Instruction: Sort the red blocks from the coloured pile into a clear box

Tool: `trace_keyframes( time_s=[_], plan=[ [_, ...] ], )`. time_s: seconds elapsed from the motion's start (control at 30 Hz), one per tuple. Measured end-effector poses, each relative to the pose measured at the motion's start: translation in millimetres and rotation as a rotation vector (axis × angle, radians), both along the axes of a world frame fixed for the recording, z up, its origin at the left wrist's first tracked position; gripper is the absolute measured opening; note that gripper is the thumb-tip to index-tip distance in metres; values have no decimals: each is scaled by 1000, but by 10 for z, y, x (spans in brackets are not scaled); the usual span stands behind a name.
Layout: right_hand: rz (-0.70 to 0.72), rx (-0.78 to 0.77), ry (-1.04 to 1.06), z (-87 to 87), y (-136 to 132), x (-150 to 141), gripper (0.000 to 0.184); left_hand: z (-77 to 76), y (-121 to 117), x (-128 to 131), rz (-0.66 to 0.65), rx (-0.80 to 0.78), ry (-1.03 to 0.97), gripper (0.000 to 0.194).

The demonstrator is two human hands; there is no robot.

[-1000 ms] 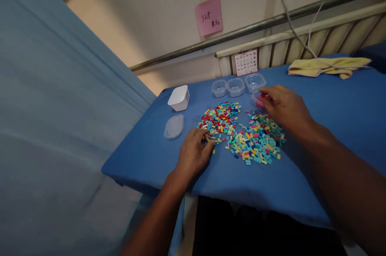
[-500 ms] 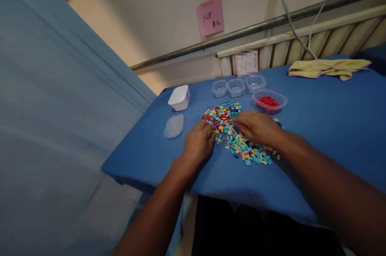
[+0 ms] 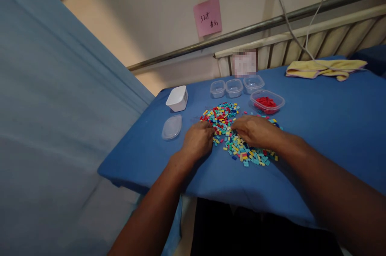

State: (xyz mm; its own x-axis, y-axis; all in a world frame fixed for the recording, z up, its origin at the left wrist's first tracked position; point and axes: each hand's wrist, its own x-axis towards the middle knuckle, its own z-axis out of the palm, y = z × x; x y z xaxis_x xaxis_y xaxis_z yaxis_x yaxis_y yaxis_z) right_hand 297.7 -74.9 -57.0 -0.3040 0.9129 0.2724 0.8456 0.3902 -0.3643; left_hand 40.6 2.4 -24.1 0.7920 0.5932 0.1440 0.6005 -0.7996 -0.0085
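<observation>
A loose pile of small building bricks in red, yellow, teal and blue lies at the middle of the table. At the pile's left edge is my left hand, its fingers curled in among the bricks. My right hand reaches over the pile from the right, thumb and fingertips drawn together at the bricks. Whatever either set of fingertips holds is too small or hidden to make out. Just behind my right hand stands a clear plastic tub with red bricks inside.
Three clear tubs stand in a row at the back. To the left are a white container and a clear lid. A yellow cloth lies back right, a white cable across it. A blue curtain hangs left.
My right hand has shifted slightly down towards me, its fingertips lower among the bricks. My left fingers have curled in a little more. The whole view has shifted slightly.
</observation>
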Motion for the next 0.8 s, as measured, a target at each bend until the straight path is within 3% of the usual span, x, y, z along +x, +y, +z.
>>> trace_keyframes(
  time_s=[0.1, 0.2, 0.33, 0.43, 0.6, 0.7, 0.8],
  plan=[
    [13, 31, 11, -49, 3, 38, 24, 31, -25, -42, -22, 22, 0, 22],
    [22, 95, 61, -84, 10, 23, 29, 18, -2, -119, 11, 55, -199, 22],
    [203, 166, 100, -62, 29, -163, 35, -123, 136, -313, 80, 98, -465, 25],
    [290, 110, 33, 3, 13, -295, 29, -287, 272, -471, 119, 88, -532, 24],
    [211, 120, -10, 31, -42, -257, 32, -506, 407, -564, 136, 87, -591, 23],
    [136, 151, 80, 8, 16, -241, 27, -554, 422, -534, 120, 100, -597, 22],
    [124, 79, 90, 26, 180, -329, 31, -561, 416, -515, 103, 107, -587, 22]
  ],
)
